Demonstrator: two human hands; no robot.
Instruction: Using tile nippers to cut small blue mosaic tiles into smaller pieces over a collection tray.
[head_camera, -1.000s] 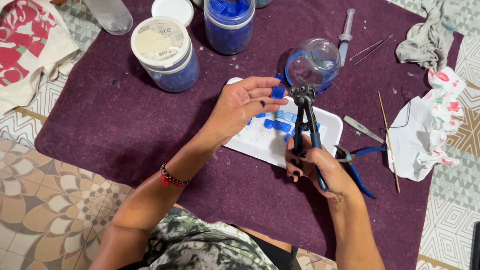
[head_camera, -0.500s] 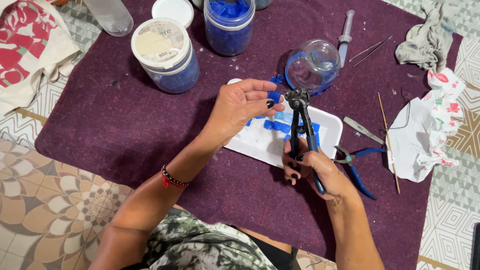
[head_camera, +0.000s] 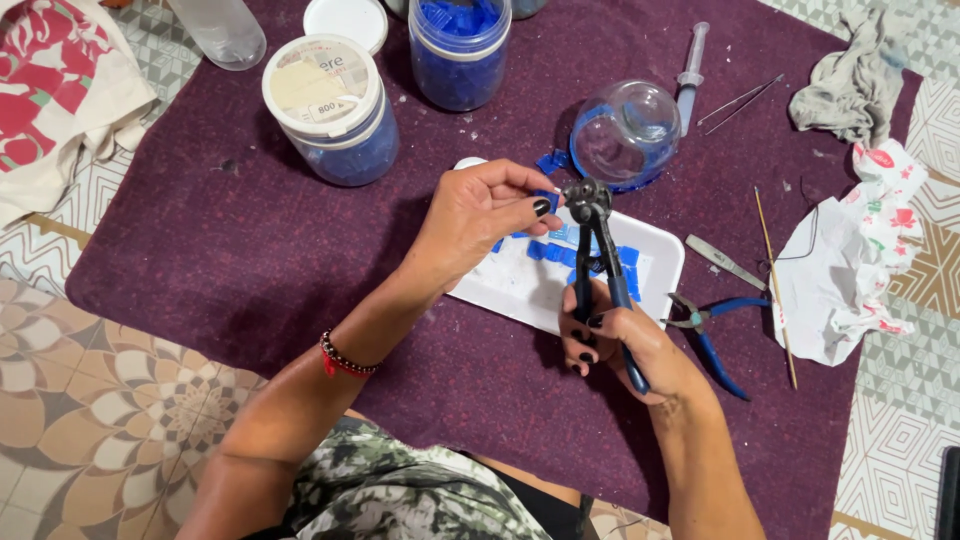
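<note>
Above the white tray (head_camera: 655, 262), left hand (head_camera: 470, 215) pinching blue tile (head_camera: 548, 199), right hand (head_camera: 625, 345) clamped around nippers (head_camera: 592, 225).

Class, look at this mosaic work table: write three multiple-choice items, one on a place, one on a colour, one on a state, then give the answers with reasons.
1. Where does the white tray lie?
A. on the purple cloth
B. on the bare tiles
C. on a jar

2. What colour are the tile pieces in the tray?
A. red
B. blue
C. green

3. What does the right hand hold?
A. a syringe
B. nothing
C. the nippers

Answers:
1 A: cloth shows all round the tray.
2 B: the pieces are plainly blue.
3 C: its fingers wrap the nipper handles, while the left hand pinches a small blue piece at the nippers' head.
</note>
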